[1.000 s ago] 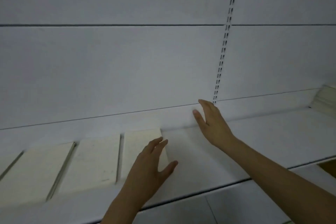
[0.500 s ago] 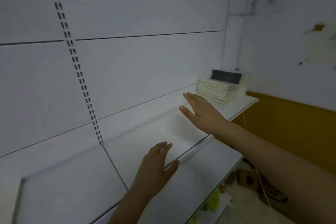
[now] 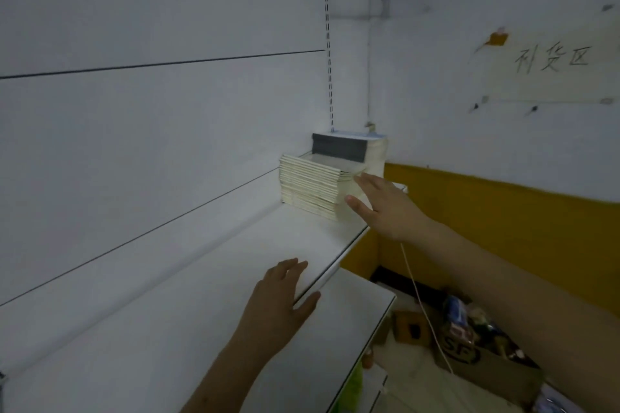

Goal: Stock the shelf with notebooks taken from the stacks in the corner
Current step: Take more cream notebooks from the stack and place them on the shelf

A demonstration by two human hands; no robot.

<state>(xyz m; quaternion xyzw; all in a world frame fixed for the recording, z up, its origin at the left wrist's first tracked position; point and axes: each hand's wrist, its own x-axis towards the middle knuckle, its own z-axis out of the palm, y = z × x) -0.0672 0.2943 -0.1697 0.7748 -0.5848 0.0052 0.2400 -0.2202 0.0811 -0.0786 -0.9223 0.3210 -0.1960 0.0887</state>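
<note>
A stack of cream notebooks stands on the white shelf in its far right corner. Behind it rises a taller stack with a dark grey spine. My right hand reaches out with straight fingers to the front stack's right end, its fingertips at the top edge; I cannot tell if they touch. My left hand hovers open over the shelf's front edge, holding nothing.
A white slotted back panel runs behind the shelf. A lower shelf juts out below. On the floor at the right lie a cardboard box and clutter. The yellow-and-white wall closes the corner.
The view has swung right from the row of laid-out notebooks to the corner stacks. My right hand has reached the front stack; my left hand has followed along the shelf edge.
</note>
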